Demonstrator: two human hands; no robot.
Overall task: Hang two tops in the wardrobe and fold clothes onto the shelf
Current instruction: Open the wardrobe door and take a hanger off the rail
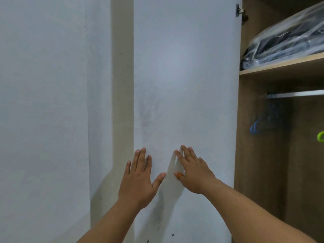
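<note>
— Wardrobe [259, 155] interior first: what sits in it?

— At the right edge of the frame the wooden carcass stands open. On its upper shelf [280, 68], in the upper right, lies a clear plastic bag [287, 41] with dark clothing packed inside. Under the shelf runs a metal rail [296, 94], and a blue hanger [263, 123] hangs from it, blurred. A green hanger [321, 136] shows only as a tip at the right border.

— Any tops on those hangers?

— Both look bare, though the green one is mostly cut off.

— And the hands?

— Both are flat against the white door [184, 85] that fills the centre of the frame. The left hand [138, 179] is at lower centre, fingers spread apart, thumb out to the right, its fingertips near the door's left edge. The right hand [194, 172] is just beside it, fingers extended and loosely together, palm toward the panel, with an orange mark on the thumb tip. Neither hand holds anything.

— So where is the hanging space relative to the fingers?

— Well to the right of them, past the door's hinged edge; a hinge [239, 10] shows at the top.
</note>
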